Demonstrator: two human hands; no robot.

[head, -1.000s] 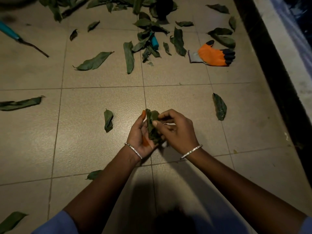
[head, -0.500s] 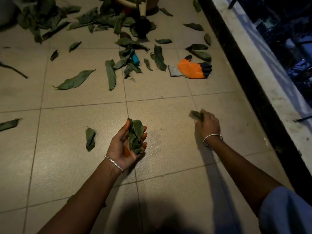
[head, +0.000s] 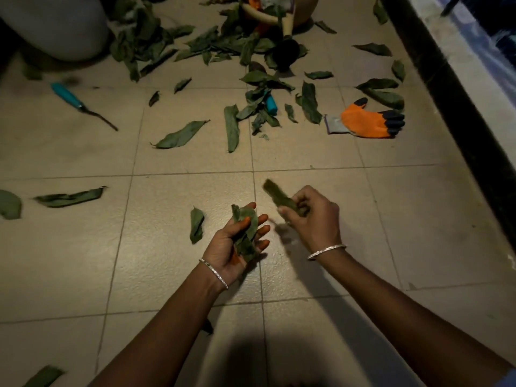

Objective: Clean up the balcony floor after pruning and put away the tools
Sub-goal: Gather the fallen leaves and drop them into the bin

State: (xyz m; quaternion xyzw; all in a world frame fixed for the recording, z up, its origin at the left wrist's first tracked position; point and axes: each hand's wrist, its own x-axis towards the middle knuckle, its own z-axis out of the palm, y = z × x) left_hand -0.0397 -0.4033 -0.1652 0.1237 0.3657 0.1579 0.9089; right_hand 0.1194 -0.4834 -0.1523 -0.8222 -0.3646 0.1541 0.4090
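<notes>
My left hand (head: 237,241) is palm up over the tiled floor (head: 321,152), its thumb and fingers curled round a small bunch of green leaves (head: 247,230). Just to its right, my right hand (head: 315,219) pinches a single leaf (head: 279,195) that sticks out up and to the left. Several cut leaves lie loose on the tiles, one leaf (head: 196,224) right beside my left hand. An orange glove (head: 365,122) lies at the right. A teal-handled tool (head: 81,104) lies at the left, and another teal handle (head: 270,104) pokes out from under leaves.
A thick heap of leaves (head: 178,40) covers the floor at the back, beside a white pot (head: 55,26) and a tan pot (head: 304,9). A black kerb (head: 458,113) and a pale ledge run along the right side. Long leaves (head: 69,196) lie at the left.
My right hand picked a leaf off the floor at the right and brought it back towards my left hand. The left hand kept its bunch of leaves.
</notes>
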